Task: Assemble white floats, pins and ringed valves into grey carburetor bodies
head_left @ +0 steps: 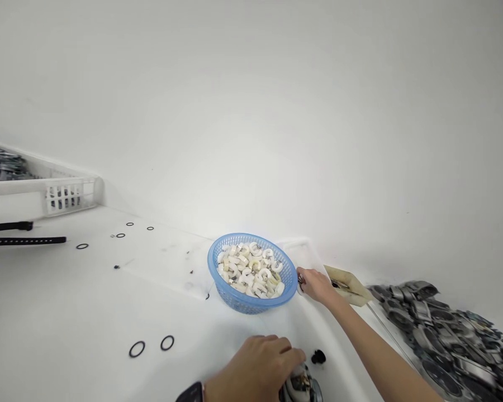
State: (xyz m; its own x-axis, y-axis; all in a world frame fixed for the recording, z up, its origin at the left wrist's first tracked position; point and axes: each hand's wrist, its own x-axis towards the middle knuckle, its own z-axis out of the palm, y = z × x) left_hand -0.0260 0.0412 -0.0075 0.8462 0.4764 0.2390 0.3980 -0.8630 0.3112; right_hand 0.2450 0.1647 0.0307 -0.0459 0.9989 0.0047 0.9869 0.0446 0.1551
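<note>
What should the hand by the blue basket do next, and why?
Probably the right hand should carry the small metal piece pinched in its fingers back to the left hand. The right hand is at the rim of the blue basket of white curved parts, while the left hand holds a metal part near the table edge.

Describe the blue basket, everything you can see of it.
The blue basket is round, shallow, plastic-looking, with a perforated mesh wall and a smooth rolled rim. It sits upright on the white table, near the wall. It is heaped with small white C-shaped pieces, a few yellowish. The right hand sits at its right rim; actual contact cannot be told. The left hand is nearer the camera, apart from it.
</note>
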